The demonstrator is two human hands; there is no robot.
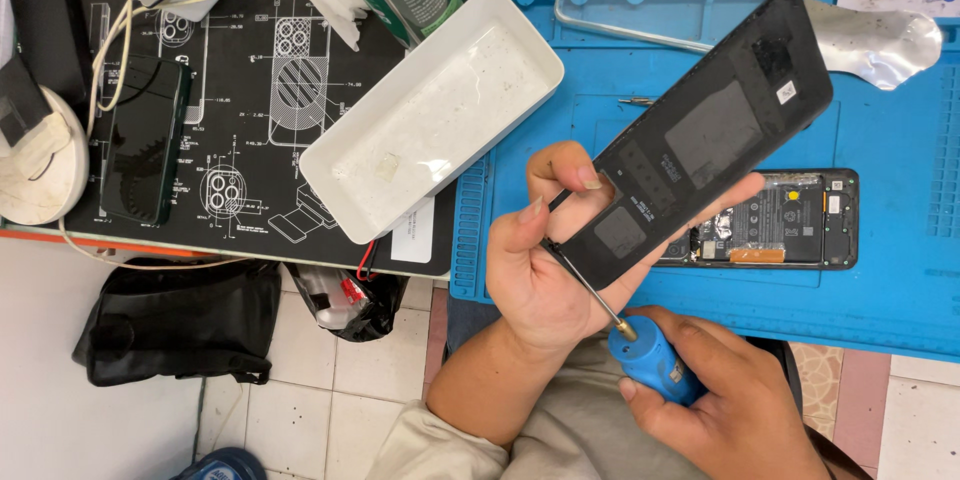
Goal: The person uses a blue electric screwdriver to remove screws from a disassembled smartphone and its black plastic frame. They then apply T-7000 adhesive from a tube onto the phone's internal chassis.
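Note:
My left hand (545,260) grips the lower end of a black phone back cover (700,135), inner side up, held tilted above the blue work mat (900,280). My right hand (725,395) is wrapped around the blue handle of a screwdriver (652,360); its thin shaft runs up-left and the tip meets the cover's lower edge beside my left thumb. An opened phone (790,220) with its battery and boards exposed lies flat on the mat, partly hidden behind the cover.
An empty white tray (440,115) sits left of the mat on a black diagram mat (250,90). A dark phone (145,140) lies further left. A clear phone case (660,0) and foil (880,40) rest at the back. Black bags (180,320) lie on the tiled floor.

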